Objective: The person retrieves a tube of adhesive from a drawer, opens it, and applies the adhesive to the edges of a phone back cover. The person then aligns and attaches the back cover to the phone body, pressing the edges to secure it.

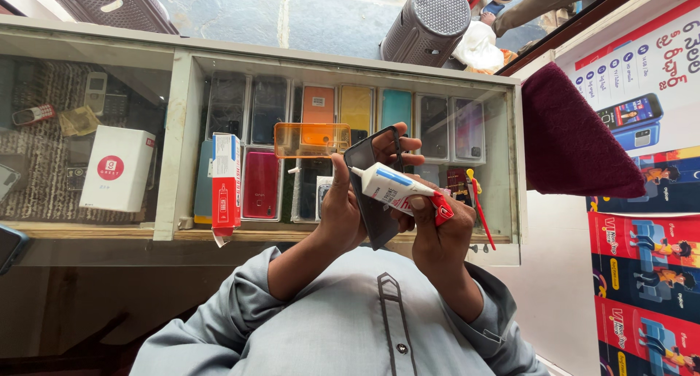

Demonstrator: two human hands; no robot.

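Grey shirt sleeves come up from the bottom, and both hands are busy right in front of the glass display case (514,201). The left hand (341,210) is wrapped around a dark phone (370,190), held upright against the case front with fingers curled over its top edge. The right hand (437,241) is gripping a white glue tube (390,186) with a blue label and a red end, nozzle tipped onto the phone's edge. So one phone and one tube, both dead centre in front of the case. Inside the case, the back row looks like seven flat phone covers side by side: two dark, one orange, one yellow, one teal and two clearish ones. Leaning on the case's middle post is one tall narrow red-and-white box (226,179), and one see-through orange cover (312,140) floats in front of the back row. In the case's left section sits one white box (117,168) with a round red label, plus a couple of old keypad phones further back. Right of the case hangs a maroon cloth (569,135), with red and blue phone posters (642,274) stacked down the wall. Beyond the case are two grey perforated cylinders (426,18).
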